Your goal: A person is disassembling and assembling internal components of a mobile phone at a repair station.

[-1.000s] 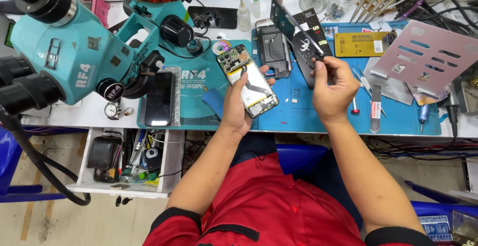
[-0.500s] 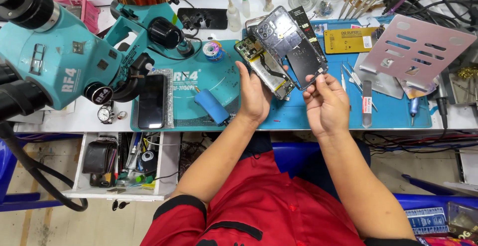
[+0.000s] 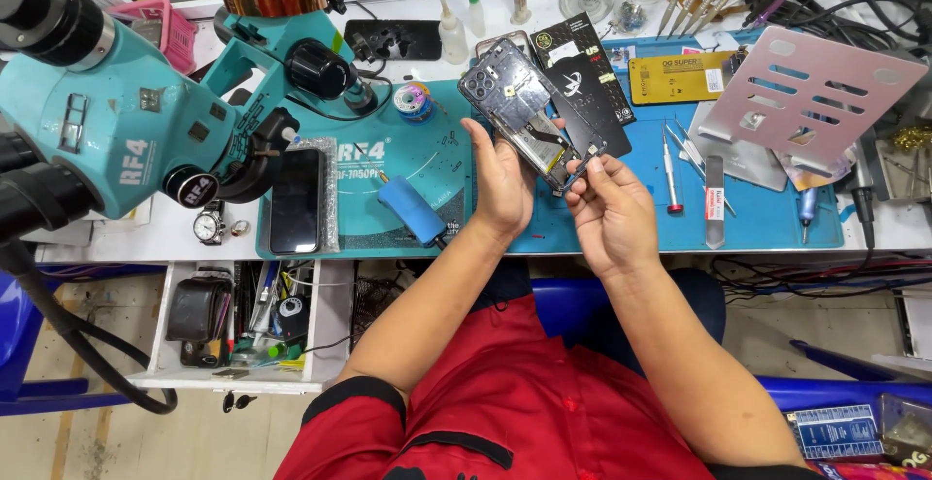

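Left hand (image 3: pixel 505 184) covers the opened phone's (image 3: pixel 519 111) lower half; tiny part in the right hand's (image 3: pixel 607 203) fingertips, too small to identify. Microscope (image 3: pixel 107 121) eyepieces run off the left edge.

Opened black phone body (image 3: pixel 519 116) above blue work mat (image 3: pixel 621 228), between left hand (image 3: pixel 505 184) and right hand (image 3: pixel 612 208); teal microscope (image 3: pixel 126 121) far left; dark flat phone (image 3: pixel 296 200) beside it; perforated pink metal stand (image 3: pixel 811 87) right.
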